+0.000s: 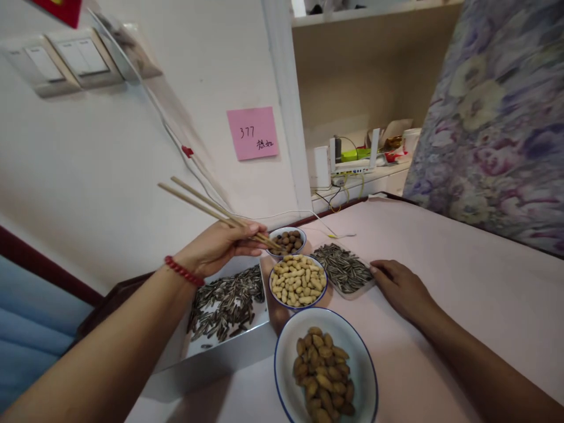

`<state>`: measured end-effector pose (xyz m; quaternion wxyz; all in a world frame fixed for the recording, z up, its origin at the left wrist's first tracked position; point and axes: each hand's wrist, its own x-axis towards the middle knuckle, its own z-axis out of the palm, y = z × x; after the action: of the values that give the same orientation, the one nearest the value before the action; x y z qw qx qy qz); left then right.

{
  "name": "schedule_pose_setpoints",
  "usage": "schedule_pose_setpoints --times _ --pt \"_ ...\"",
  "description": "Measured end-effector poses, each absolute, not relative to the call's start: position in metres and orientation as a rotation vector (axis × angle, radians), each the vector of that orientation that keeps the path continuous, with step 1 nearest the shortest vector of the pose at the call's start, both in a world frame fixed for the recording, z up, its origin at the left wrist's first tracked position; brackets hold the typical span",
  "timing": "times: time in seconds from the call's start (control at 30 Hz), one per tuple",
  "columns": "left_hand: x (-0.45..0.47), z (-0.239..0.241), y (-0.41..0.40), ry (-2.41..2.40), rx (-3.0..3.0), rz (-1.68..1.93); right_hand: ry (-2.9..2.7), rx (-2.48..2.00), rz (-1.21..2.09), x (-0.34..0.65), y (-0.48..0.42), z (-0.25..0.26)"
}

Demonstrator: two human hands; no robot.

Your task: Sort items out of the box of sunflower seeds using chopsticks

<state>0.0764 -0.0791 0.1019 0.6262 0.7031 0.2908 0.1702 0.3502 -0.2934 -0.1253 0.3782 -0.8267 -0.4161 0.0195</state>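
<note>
My left hand (pixel 220 247) is closed round a pair of wooden chopsticks (pixel 207 207), whose tips reach the small bowl of brown nuts (pixel 287 241) at the back. My right hand (pixel 403 288) rests on the pink tabletop, fingers curled against the corner of a white tray of sunflower seeds (pixel 343 269). Between my hands stands a blue-rimmed bowl of peanuts (pixel 298 282). Nearer to me is a larger bowl of almonds (pixel 325 367). A white box holding sunflower seeds (pixel 227 305) lies under my left forearm.
The wall on the left carries light switches (pixel 66 61), a pink sticky note (pixel 252 133) and a white cable. A shelf at the back holds a router (pixel 352 155) and small items. A floral cloth (pixel 497 117) rises at the right. Bare pink tabletop (pixel 476 282) spreads to the right.
</note>
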Motion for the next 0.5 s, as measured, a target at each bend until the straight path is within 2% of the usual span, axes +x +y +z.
schedule_pose_setpoints --times 0.27,0.5 --pt "0.178 0.077 -0.127 0.58 1.878 0.282 -1.053 -2.094 0.034 0.347 -0.294 -0.122" --pt "0.158 0.082 -0.123 0.618 1.85 0.335 -1.046 -2.1 0.041 0.347 -0.294 -0.121"
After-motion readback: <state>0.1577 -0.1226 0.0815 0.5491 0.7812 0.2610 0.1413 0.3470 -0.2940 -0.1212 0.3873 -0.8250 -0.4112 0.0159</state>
